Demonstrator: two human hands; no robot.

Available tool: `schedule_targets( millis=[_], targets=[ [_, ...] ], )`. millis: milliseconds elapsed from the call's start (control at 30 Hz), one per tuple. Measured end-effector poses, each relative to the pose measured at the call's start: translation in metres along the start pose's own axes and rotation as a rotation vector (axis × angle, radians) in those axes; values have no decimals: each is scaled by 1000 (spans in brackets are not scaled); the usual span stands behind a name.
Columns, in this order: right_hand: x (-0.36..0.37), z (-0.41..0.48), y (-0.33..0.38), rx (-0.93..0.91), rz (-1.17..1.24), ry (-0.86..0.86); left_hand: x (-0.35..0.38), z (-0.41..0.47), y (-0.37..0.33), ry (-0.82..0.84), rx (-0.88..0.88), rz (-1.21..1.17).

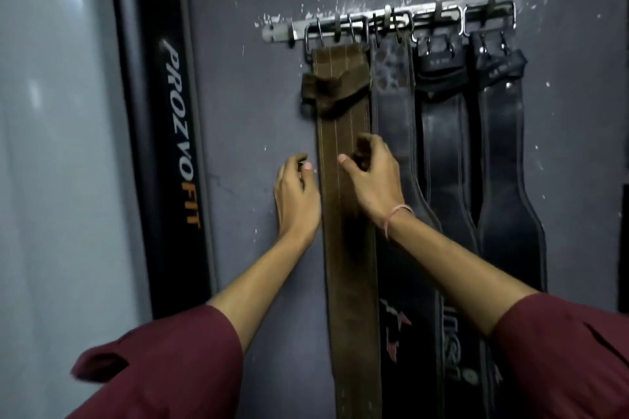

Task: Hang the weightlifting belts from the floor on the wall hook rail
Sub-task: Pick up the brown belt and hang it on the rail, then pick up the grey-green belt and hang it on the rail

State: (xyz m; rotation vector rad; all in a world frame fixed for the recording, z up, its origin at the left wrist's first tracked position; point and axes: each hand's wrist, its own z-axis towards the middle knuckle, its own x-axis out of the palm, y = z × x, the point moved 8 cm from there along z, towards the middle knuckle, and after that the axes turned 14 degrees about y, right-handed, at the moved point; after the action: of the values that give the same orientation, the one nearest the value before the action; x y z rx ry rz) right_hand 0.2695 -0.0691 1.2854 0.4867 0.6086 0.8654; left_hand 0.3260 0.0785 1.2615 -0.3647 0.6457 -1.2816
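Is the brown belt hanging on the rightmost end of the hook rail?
No: the brown belt hangs leftmost on the hook rail, black belts to its right.
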Motion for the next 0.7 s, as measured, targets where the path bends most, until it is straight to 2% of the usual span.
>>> schedule_targets(
  millis=[100,400,700],
  targets=[
    [22,-58,-8,108,27,186,-13,-59,15,28,-68,-68],
    [52,-257,-36,362,55,276,-21,-266,55,181,-369,-194],
    [82,-494,-121,669,214,387,12,-520,89,263,-758,-271]
  ],
)
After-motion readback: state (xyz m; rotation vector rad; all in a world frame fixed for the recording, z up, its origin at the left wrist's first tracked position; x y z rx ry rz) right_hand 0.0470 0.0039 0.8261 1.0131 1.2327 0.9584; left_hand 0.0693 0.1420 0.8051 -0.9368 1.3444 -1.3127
